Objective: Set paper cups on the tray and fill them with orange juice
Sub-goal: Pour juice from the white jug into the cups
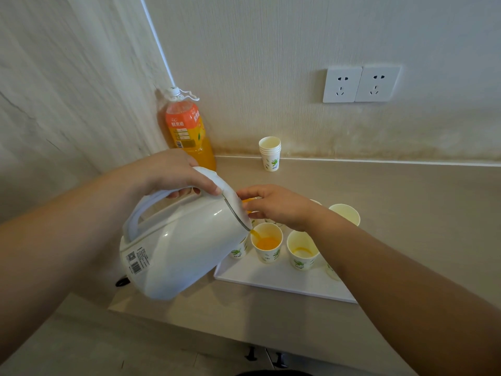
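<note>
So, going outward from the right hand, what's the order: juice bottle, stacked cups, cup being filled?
1. Cup being filled, right beside the right hand, on the tray.
2. Stacked cups, back by the wall.
3. Juice bottle, far back-left corner.

Beige smooth counter (393, 213) here, running back to the wall. Tucked into its back left corner stands a tall plastic bottle of orange juice (187, 131), white cap on, orange label facing out. Along the back edge, a bit right of the bottle, sits a stack of white paper cups with a green leaf print (270, 153), upright, near the wall. Closer to the front edge lies a flat white rectangular tray (284, 280). At the left edge, a small black object (122, 282), mostly hidden.
</note>
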